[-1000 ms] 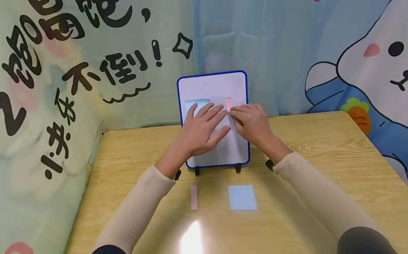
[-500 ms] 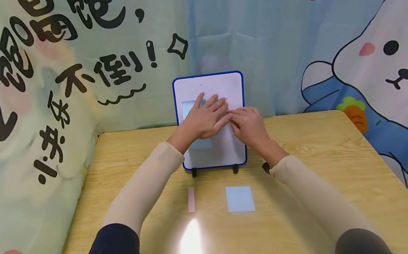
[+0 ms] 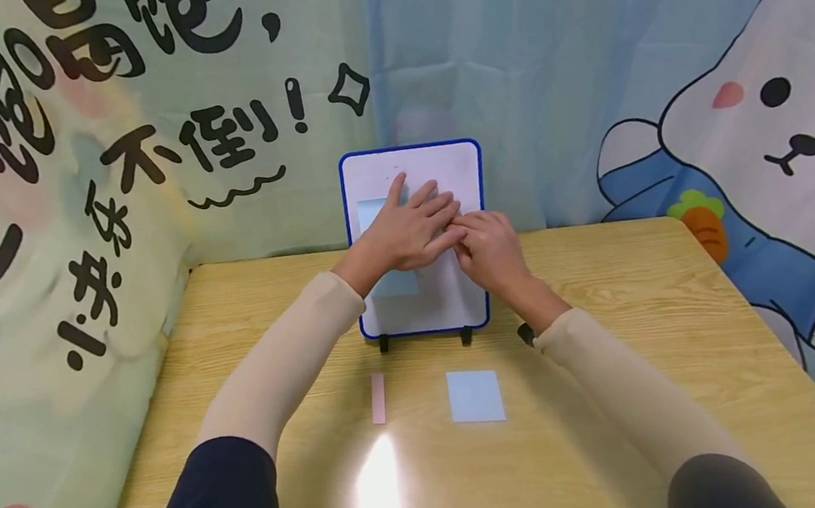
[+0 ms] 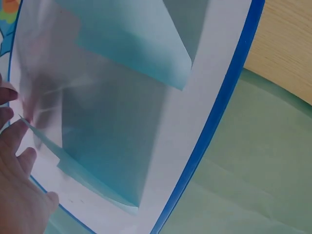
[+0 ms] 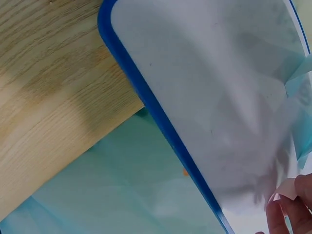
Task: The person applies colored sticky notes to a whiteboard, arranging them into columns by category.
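A small whiteboard (image 3: pixel 451 303) with a blue rim stands on black feet at the back of the table. Light-blue sticky paper (image 3: pixel 392 285) is on its left half, partly behind my left hand (image 3: pixel 413 232); in the left wrist view the blue paper (image 4: pixel 141 44) has edges lifting off the board. My left hand lies over the board with fingers spread, its fingertips next to my right hand (image 3: pixel 490 249). My right hand pinches a pale pink paper strip (image 5: pixel 287 188) between thumb and fingers against the board. Most of that strip is hidden.
On the wooden table (image 3: pixel 587 435) before the board lie another pink strip (image 3: pixel 378 398) and a light-blue square note (image 3: pixel 475 395). A printed curtain (image 3: pixel 512 108) hangs close behind and along the left side.
My left hand has moved slightly up and right across the board, now covering the pink strip's upper part and meeting my right hand. The right hand stays on the strip. The head view shifts slightly.
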{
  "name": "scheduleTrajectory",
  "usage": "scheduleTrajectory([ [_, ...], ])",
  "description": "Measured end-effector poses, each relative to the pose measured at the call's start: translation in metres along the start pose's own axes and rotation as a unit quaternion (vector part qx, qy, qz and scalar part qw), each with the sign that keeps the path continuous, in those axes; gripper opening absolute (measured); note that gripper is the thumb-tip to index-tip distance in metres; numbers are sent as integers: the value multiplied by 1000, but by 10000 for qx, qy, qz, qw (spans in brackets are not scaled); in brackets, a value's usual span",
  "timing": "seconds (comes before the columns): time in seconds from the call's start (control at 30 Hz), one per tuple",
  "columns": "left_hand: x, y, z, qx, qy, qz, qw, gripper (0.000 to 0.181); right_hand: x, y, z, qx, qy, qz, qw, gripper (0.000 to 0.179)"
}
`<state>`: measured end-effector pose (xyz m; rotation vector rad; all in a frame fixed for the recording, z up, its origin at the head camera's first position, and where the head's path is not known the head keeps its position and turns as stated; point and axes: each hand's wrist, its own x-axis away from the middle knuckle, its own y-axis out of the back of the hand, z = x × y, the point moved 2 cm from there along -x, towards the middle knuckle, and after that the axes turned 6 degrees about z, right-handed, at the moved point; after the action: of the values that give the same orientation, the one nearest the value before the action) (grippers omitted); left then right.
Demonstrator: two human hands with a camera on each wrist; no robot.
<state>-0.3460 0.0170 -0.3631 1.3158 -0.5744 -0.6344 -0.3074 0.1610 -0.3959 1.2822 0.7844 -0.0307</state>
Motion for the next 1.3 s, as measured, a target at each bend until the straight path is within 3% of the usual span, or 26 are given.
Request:
scheduleTrajectory([
  [0.53,9,-6,4,7,47,-46,10000,68,1,-3,-3,-195,110,127,9997,28],
  [0.8,14,-7,4,55,117,41,9999,70,-2,-5,-8,-30,93,321,9994,40],
  [1.1,15,-6,2,-133,24,-4,9999,69,7,-7,-10,186,252,493,9983,39],
  [1.3,14,-4,3,-115,63,-23,9999,69,5,-5,-9,164,393,308,9986,40],
])
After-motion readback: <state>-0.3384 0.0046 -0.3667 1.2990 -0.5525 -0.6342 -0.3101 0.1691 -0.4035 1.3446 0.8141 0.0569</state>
